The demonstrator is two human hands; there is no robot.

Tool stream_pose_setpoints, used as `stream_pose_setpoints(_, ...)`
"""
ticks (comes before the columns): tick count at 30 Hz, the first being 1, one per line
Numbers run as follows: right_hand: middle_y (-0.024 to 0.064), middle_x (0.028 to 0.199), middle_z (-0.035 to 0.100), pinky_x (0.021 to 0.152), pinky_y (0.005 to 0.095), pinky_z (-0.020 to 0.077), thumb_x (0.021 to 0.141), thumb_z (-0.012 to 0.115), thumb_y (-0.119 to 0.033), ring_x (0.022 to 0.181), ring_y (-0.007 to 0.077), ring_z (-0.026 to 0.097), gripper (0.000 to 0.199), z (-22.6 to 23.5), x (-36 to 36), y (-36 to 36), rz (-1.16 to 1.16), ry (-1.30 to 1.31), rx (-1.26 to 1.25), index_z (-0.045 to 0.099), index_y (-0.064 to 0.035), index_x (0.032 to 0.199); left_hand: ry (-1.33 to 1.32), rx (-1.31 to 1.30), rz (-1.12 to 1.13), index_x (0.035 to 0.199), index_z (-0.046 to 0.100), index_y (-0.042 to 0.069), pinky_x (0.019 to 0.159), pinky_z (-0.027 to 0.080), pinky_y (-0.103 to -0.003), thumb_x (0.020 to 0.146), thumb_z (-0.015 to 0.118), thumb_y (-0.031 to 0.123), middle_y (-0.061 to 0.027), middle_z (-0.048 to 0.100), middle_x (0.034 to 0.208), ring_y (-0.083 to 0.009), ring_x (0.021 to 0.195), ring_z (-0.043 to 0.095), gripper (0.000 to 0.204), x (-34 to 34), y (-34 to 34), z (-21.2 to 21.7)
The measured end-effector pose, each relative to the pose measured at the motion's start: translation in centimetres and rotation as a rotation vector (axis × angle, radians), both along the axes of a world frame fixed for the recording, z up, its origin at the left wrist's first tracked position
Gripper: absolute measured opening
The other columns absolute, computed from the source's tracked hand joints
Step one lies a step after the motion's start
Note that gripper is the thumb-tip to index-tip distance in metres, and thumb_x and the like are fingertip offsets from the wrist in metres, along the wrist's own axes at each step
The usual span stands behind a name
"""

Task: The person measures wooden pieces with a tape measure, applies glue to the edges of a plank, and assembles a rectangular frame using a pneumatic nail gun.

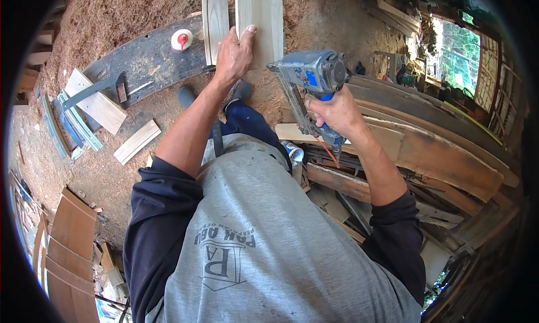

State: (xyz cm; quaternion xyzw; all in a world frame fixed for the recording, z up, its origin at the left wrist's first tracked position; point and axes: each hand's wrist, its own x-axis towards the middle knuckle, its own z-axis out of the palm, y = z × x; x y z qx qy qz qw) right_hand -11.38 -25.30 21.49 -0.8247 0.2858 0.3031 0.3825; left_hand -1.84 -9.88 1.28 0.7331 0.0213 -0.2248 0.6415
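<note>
Fingers of left hand spread flat, pressed on pale plank; nothing gripped, plank likely pinned against shifting. Second plank lies just left of fingers, parallel. Both rest across dark curved beam. Plank long axis runs away from body, far end out of frame.

Right hand closed round handle of blue nail gun, held off plank, right of left-hand fingers; magazine slants down toward body.

Glue bottle stands on beam, left of fingers. Sawdust all round.
</note>
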Motion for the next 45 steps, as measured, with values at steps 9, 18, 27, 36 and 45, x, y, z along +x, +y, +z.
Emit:
stream_pose_setpoints(9, 0.0026, 0.064, 0.059, 0.048, 0.0291, 0.0471, 0.081, 0.065, -0.006, 0.049, 0.0098, 0.056, 0.01, -0.1, 0.3, -0.6, 0.039, 0.044, -0.033, 0.062, 0.0009, 0.088, -0.051, 0.087, 0.025, 0.116, 0.06, -0.009, 0.09, 0.048, -0.052, 0.102, 0.044, 0.055, -0.0325, 0.068, 0.097, -0.0489, 0.099, 0.065, 0.068, 0.1, -0.5, 0.0)
stream_pose_setpoints(18, 0.0029, 0.068, 0.06, 0.048, 0.0299, 0.0474, 0.081, 0.066, -0.004, 0.05, 0.0102, 0.056, 0.013, -0.1, 0.3, 0.0, 0.049, 0.046, -0.045, 0.062, 0.002, 0.091, -0.178, 0.192, 0.006, 0.138, 0.048, -0.002, 0.111, 0.023, -0.067, 0.103, 0.046, 0.048, -0.0277, 0.051, 0.137, -0.0413, 0.133, 0.046, 0.061, 0.0, -0.2, -1.1)
stream_pose_setpoints(27, 0.0158, 0.081, 0.071, 0.069, 0.038, 0.056, 0.076, 0.073, -0.015, 0.068, 0.0235, 0.069, 0.027, -0.5, -1.6, -1.3, 0.277, -0.167, -0.208, 0.068, 0.0025, 0.096, -0.367, 0.208, 0.11, 0.15, 0.035, -0.001, 0.114, 0.023, -0.059, 0.103, 0.05, 0.04, -0.0266, 0.041, 0.147, -0.0415, 0.139, 0.038, 0.064, -0.3, -0.7, -2.6)
stream_pose_setpoints(36, 0.0284, 0.123, 0.064, 0.094, 0.0465, 0.051, 0.079, 0.069, -0.013, 0.112, 0.0451, 0.063, 0.076, -5.0, -5.5, -11.1, 0.149, -0.162, -0.385, 0.039, -0.0089, 0.149, -0.362, 0.14, 0.063, 0.151, 0.029, -0.006, 0.114, 0.032, -0.05, 0.104, 0.052, 0.03, -0.0314, 0.042, 0.146, -0.0469, 0.135, 0.042, 0.064, -0.2, -3.2, -1.7)
stream_pose_setpoints(45, 0.0281, 0.133, 0.057, 0.099, 0.0479, 0.0464, 0.094, 0.062, -0.024, 0.121, 0.042, 0.057, 0.063, -35.1, 5.3, -18.4, -0.043, -0.168, -0.169, 0.038, -0.0108, 0.152, -0.199, 0.213, 0.058, 0.147, 0.038, -0.006, 0.115, 0.035, -0.041, 0.093, 0.062, 0.018, -0.0271, 0.047, 0.145, -0.037, 0.136, 0.047, 0.063, 4.1, 1.2, 0.4)
